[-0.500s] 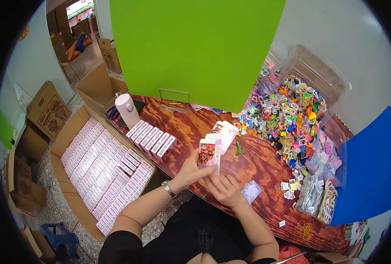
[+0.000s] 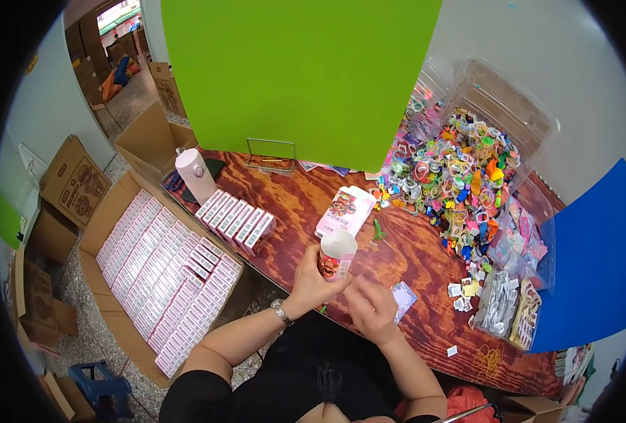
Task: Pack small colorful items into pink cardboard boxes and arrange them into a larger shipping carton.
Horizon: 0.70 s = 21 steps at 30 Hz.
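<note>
Head view shows a dark red wooden table (image 2: 426, 261) as the landmark. Off its left edge, a big open cardboard carton (image 2: 108, 218) holds tight rows of small pink-and-white boxes (image 2: 165, 282). At the table's far right lies a heap of colourful plastic rings and trinkets (image 2: 461, 176). On its left end, 1 row of the same pink boxes (image 2: 236, 220) stands near a pale pink bottle (image 2: 194, 175). Over the near edge, the left hand (image 2: 311, 282), watch on wrist, clamps its fingers around a small open-topped pink box (image 2: 337, 255), held upright. The right hand (image 2: 371, 310) sits just beside the box's base, fingers curled together; whether they pinch anything cannot be told. A small card (image 2: 404, 296) lies on the table just right of that hand.
</note>
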Motion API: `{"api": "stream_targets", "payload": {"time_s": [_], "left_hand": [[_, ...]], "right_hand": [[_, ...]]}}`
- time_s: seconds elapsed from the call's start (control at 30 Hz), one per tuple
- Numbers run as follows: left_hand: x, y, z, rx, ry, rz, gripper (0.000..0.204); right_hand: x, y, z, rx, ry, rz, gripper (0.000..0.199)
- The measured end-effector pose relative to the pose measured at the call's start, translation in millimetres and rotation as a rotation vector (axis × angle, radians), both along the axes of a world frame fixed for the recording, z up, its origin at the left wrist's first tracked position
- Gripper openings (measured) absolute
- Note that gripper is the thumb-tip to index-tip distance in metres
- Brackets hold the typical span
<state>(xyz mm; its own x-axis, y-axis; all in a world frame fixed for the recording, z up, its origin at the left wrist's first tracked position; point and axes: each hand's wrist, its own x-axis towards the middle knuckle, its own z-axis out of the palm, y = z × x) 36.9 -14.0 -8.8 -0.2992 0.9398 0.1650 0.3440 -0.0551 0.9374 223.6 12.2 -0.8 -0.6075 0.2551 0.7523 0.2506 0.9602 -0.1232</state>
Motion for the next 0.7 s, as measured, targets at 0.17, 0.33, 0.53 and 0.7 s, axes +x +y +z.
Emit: {"api": "stream_targets", "payload": {"time_s": [0.17,0.33,0.53,0.7], "left_hand": [[22.6,-5.1,-0.5,0.276,0.091,0.091,0.077],[14.0,-10.7,4.9,0.327,0.293,-0.078,0.068],[9.8,-12.4,-0.5,0.375,0.445,-0.149,0.058],[13.6,-13.1,-0.7,0.436,0.485,-0.161,0.059]], "right_hand": [[-15.7,8.9,11.3,-0.135,0.134,-0.258,0.026],[-1.5,7.3,20.7,-0.272,0.095,-0.250,0.024],[3.7,2.9,32.7,-0.552,0.157,-0.222,0.020],[-1.2,7.5,13.5,-1.435,0.636,-0.079,0.021]]}}
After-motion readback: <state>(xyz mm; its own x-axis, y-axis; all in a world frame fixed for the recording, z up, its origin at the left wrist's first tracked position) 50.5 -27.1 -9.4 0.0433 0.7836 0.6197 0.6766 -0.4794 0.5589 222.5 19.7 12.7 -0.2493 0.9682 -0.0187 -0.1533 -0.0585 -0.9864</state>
